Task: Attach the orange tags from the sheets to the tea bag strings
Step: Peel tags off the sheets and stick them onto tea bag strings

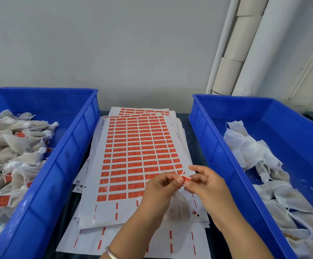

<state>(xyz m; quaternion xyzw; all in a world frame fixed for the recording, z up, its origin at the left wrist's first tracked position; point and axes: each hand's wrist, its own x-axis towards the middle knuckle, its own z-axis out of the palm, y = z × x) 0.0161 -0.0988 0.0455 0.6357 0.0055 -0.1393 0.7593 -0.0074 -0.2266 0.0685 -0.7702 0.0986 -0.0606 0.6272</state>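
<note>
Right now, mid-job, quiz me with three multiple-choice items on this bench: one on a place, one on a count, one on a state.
1. Where do the tagged tea bags lie?
A. left bin
B. right bin
C. on the sheets

2. How many blue bins stand on the bench?
A. one
B. two
C. three

3. What is happening with the orange tag?
A. it lies loose on the sheets
B. both hands pinch it
C. it sits in the right bin

Answers:
1 A, orange tags show among the bags in the left bin.
2 B, the left bin and the right bin flank the tag sheets.
3 B, left hand and right hand meet on it above a hanging tea bag.
</note>
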